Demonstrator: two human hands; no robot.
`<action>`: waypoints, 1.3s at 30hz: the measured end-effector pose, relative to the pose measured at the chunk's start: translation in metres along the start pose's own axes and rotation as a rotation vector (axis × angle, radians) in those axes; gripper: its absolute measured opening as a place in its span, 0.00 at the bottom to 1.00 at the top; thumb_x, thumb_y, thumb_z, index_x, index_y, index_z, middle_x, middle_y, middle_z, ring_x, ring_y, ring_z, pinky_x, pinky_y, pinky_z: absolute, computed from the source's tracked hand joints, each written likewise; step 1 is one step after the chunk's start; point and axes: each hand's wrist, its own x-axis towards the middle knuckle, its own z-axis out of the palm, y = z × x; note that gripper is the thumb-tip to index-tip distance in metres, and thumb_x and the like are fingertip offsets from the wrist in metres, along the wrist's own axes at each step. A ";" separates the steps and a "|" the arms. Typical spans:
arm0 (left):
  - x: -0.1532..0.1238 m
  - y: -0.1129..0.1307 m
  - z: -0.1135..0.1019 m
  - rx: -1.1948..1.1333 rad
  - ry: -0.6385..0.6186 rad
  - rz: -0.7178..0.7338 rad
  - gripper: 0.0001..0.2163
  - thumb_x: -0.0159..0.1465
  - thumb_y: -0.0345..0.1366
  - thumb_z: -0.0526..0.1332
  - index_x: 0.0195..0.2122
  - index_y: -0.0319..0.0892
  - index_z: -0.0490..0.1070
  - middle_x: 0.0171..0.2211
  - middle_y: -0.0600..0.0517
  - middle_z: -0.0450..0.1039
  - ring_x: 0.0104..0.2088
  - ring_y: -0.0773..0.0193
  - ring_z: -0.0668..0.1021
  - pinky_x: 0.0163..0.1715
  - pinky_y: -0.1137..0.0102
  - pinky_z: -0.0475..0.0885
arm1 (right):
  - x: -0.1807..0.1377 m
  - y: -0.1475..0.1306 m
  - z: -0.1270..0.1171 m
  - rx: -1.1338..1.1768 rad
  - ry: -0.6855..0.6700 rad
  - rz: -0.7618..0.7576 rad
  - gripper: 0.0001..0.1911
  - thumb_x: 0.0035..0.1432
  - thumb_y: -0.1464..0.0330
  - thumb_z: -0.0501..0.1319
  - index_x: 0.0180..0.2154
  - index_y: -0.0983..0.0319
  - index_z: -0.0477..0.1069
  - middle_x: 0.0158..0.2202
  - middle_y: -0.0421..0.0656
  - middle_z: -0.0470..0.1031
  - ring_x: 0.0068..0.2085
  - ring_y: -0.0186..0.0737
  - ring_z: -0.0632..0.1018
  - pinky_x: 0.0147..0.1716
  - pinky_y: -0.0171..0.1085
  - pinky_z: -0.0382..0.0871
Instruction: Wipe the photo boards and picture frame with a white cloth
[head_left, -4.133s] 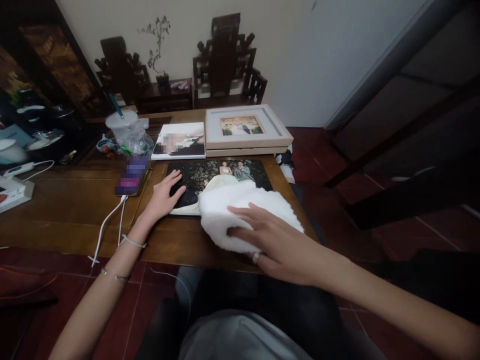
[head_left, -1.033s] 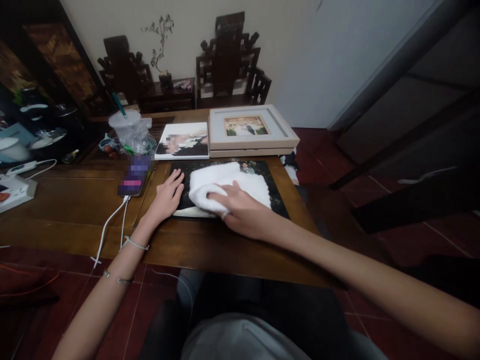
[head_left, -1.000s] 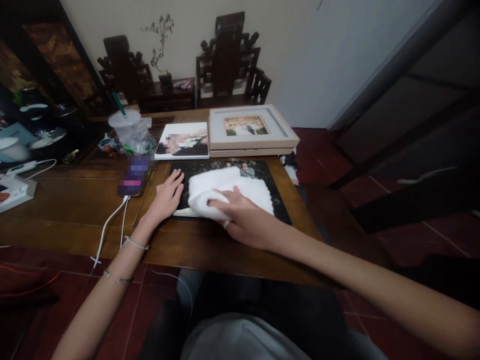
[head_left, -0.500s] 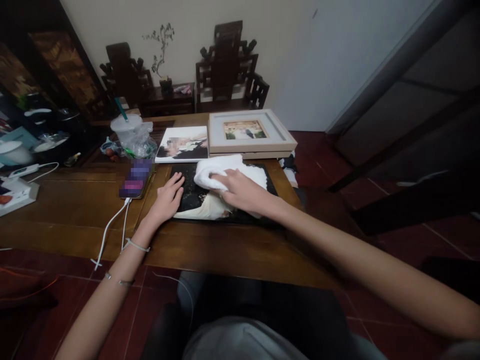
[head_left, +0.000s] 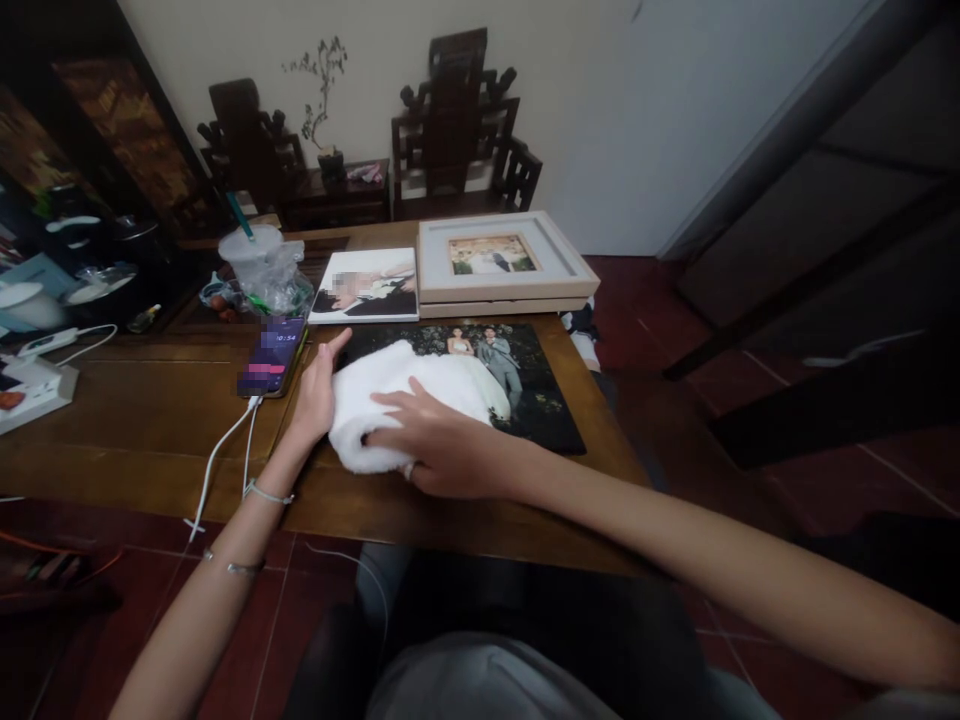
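Note:
A dark wedding photo panel (head_left: 536, 385) lies flat on the wooden table, showing two people in a dress and a grey suit. A white towel (head_left: 405, 385), bunched up, covers its left part and its near left edge. My right hand (head_left: 442, 435) presses on the towel with its fingers curled into the cloth. At the panel's left edge stands my left hand (head_left: 319, 390), turned on its side with fingers stretched out, beside the towel. Whether it touches the towel I cannot tell.
Behind the panel are a white photo album (head_left: 364, 287) and stacked picture frames (head_left: 510, 270). A phone (head_left: 271, 358) with a charging cable (head_left: 217, 460) lies left of my left hand. A plastic cup (head_left: 251, 250) with a straw and a power strip (head_left: 37, 390) stand further left.
My right hand has swept the towel left and toward me, uncovering the panel's right side with the couple. My left hand has tipped from flat onto its side and shifted slightly left.

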 end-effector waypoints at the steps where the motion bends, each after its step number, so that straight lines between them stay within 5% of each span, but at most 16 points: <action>1: -0.001 0.001 0.001 0.020 -0.007 0.011 0.31 0.73 0.50 0.33 0.62 0.41 0.67 0.64 0.46 0.66 0.65 0.59 0.67 0.65 0.60 0.60 | -0.007 -0.004 -0.001 0.025 0.002 -0.034 0.26 0.52 0.78 0.56 0.54 0.65 0.71 0.55 0.58 0.73 0.67 0.59 0.59 0.62 0.70 0.44; 8: -0.003 0.002 0.005 0.330 -0.152 0.136 0.25 0.71 0.48 0.47 0.61 0.37 0.68 0.65 0.40 0.64 0.66 0.54 0.65 0.66 0.55 0.57 | -0.051 0.001 -0.021 0.082 0.036 0.145 0.21 0.50 0.78 0.55 0.45 0.62 0.74 0.44 0.51 0.75 0.47 0.51 0.74 0.55 0.54 0.63; 12: -0.004 -0.004 0.006 0.412 -0.230 0.137 0.22 0.69 0.43 0.52 0.62 0.41 0.66 0.66 0.41 0.61 0.68 0.52 0.61 0.65 0.49 0.58 | -0.052 0.028 -0.028 -0.055 0.116 0.360 0.20 0.60 0.74 0.51 0.52 0.63 0.72 0.41 0.53 0.75 0.44 0.54 0.74 0.45 0.48 0.67; 19: -0.002 -0.005 0.005 0.426 -0.231 0.151 0.20 0.69 0.41 0.53 0.59 0.40 0.70 0.64 0.41 0.65 0.67 0.50 0.64 0.64 0.48 0.60 | 0.019 0.061 -0.038 0.054 0.295 0.407 0.17 0.66 0.67 0.49 0.48 0.63 0.73 0.46 0.51 0.79 0.42 0.49 0.76 0.44 0.41 0.65; 26: 0.001 -0.004 0.006 0.470 -0.199 0.185 0.19 0.67 0.40 0.54 0.55 0.38 0.74 0.60 0.41 0.71 0.61 0.50 0.72 0.62 0.53 0.65 | 0.083 0.065 -0.044 0.048 0.199 0.335 0.17 0.64 0.70 0.50 0.50 0.65 0.73 0.52 0.54 0.77 0.50 0.53 0.75 0.49 0.44 0.64; 29: 0.001 -0.005 0.007 0.452 -0.200 0.176 0.19 0.67 0.39 0.54 0.55 0.37 0.73 0.61 0.40 0.69 0.63 0.49 0.70 0.63 0.52 0.63 | 0.067 0.071 -0.043 0.088 0.238 0.368 0.16 0.66 0.67 0.51 0.49 0.62 0.73 0.52 0.51 0.77 0.51 0.54 0.74 0.51 0.46 0.64; 39: 0.001 -0.006 0.005 0.365 -0.197 0.180 0.19 0.67 0.41 0.56 0.56 0.39 0.73 0.63 0.42 0.67 0.65 0.51 0.67 0.65 0.50 0.59 | -0.058 0.102 -0.041 -0.008 0.344 0.524 0.14 0.66 0.64 0.51 0.41 0.59 0.74 0.42 0.49 0.79 0.44 0.55 0.77 0.47 0.50 0.67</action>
